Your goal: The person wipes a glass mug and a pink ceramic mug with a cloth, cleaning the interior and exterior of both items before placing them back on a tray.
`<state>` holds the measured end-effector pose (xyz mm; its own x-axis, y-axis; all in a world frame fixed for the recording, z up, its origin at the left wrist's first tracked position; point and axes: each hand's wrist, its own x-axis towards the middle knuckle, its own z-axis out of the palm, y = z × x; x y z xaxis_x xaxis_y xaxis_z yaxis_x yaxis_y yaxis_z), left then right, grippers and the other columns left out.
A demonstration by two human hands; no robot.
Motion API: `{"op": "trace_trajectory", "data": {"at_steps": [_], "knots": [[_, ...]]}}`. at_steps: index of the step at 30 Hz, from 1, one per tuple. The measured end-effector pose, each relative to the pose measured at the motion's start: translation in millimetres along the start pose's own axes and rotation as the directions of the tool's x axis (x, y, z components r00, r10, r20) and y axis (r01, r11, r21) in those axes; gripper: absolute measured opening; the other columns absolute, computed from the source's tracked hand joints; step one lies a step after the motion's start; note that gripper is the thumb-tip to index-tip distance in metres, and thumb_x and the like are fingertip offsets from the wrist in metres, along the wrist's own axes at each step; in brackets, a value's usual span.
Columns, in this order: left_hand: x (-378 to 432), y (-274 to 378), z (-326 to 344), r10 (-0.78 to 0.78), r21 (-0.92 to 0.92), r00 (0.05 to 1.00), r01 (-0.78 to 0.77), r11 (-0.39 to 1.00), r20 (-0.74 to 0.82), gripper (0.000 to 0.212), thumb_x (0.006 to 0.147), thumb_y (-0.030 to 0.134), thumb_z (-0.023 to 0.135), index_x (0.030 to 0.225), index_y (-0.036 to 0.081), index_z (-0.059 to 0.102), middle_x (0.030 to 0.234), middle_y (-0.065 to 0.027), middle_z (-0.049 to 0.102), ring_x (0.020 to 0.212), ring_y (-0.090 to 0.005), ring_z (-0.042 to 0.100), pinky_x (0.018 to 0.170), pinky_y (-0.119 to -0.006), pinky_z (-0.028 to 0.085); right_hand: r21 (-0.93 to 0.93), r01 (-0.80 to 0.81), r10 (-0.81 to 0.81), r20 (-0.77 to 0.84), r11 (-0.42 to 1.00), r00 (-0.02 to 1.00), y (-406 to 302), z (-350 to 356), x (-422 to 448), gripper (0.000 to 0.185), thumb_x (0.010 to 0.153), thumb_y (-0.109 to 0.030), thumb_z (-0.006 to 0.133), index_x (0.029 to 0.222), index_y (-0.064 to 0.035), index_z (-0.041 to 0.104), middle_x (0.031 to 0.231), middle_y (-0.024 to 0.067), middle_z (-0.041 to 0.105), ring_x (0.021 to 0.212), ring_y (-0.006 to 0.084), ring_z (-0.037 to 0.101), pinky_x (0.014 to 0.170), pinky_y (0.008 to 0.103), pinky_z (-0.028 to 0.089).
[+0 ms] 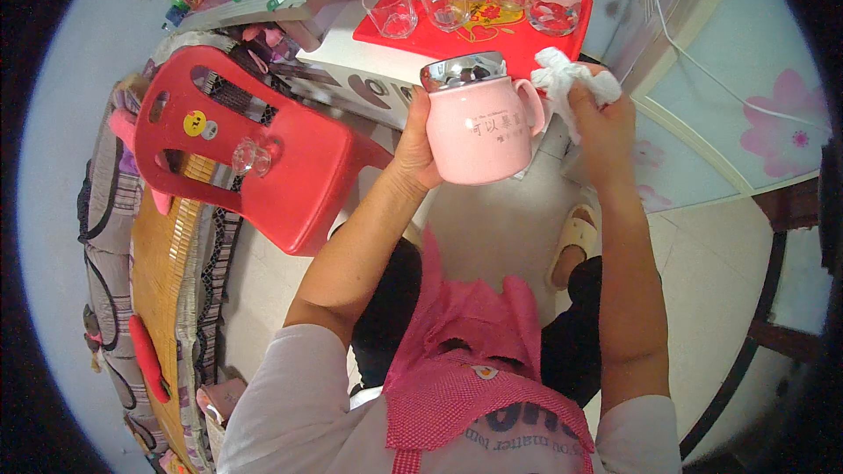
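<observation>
A pink ceramic mug (477, 138) with writing on its side is held up before me, its handle to the right. My left hand (418, 145) grips it from the left side, thumb along the wall. On the mug sits a shiny silver lid (461, 71), slightly tilted in view. To the right, apart from the mug, my right hand (602, 122) clutches a crumpled white cloth or tissue (565, 79). Behind the mug, a red tray (415, 46) carries several clear glass cups (390, 10) and a glass jar with a pink lid (554, 3).
The tray rests on a white cabinet (329, 46). At left stands a red plastic chair (296, 178) with a small clear glass object (251, 158) on its seat. A glossy panel with pink flowers (731, 99) and a hanging white cable (685, 56) border the right side.
</observation>
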<state>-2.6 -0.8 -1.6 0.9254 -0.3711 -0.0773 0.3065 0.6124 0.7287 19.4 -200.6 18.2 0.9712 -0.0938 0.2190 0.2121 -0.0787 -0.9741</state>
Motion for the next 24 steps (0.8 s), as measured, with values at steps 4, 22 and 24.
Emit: {"op": "trace_trajectory", "data": {"at_steps": [4, 22, 24], "knots": [[-2, -2, 7, -0.001, 0.064, 0.996, 0.007, 0.998, -0.093, 0.108, 0.06, 0.08, 0.053, 0.134, 0.004, 0.034, 0.131, -0.0176, 0.046, 0.116, -0.0327, 0.05, 0.096, -0.049, 0.042, 0.076, -0.027, 0.027, -0.007, 0.997, 1.0, -5, -7, 0, 0.018, 0.086, -0.015, 0.059, 0.098, -0.0015, 0.061, 0.083, 0.0025, 0.063, 0.072, 0.0099, 0.057, 0.064, 0.0264, 0.047], [-4, -15, -2, -0.048, 0.019, 0.99, 0.045, 0.999, 0.133, 0.075, 0.077, 0.033, 0.071, 0.132, 0.0, 0.033, 0.125, -0.0118, 0.048, 0.117, -0.0213, 0.048, 0.101, -0.038, 0.038, -0.126, 0.277, -0.272, 0.056, 0.952, 0.961, -7, 12, -20, 0.023, 0.076, -0.001, 0.061, 0.098, -0.0039, 0.057, 0.094, 0.0112, 0.059, 0.086, 0.0243, 0.059, 0.077, 0.0316, 0.045], [-2, -16, 2, -0.03, 0.015, 0.993, 0.029, 0.999, 0.113, 0.074, 0.076, 0.027, 0.072, 0.132, -0.001, 0.032, 0.125, -0.0123, 0.048, 0.116, -0.0213, 0.048, 0.1, -0.038, 0.038, -0.166, 0.363, -0.358, 0.059, 0.917, 0.932, -7, 13, -20, 0.025, 0.075, -0.001, 0.061, 0.099, -0.004, 0.057, 0.096, 0.0113, 0.059, 0.087, 0.0264, 0.058, 0.079, 0.0332, 0.045]]}}
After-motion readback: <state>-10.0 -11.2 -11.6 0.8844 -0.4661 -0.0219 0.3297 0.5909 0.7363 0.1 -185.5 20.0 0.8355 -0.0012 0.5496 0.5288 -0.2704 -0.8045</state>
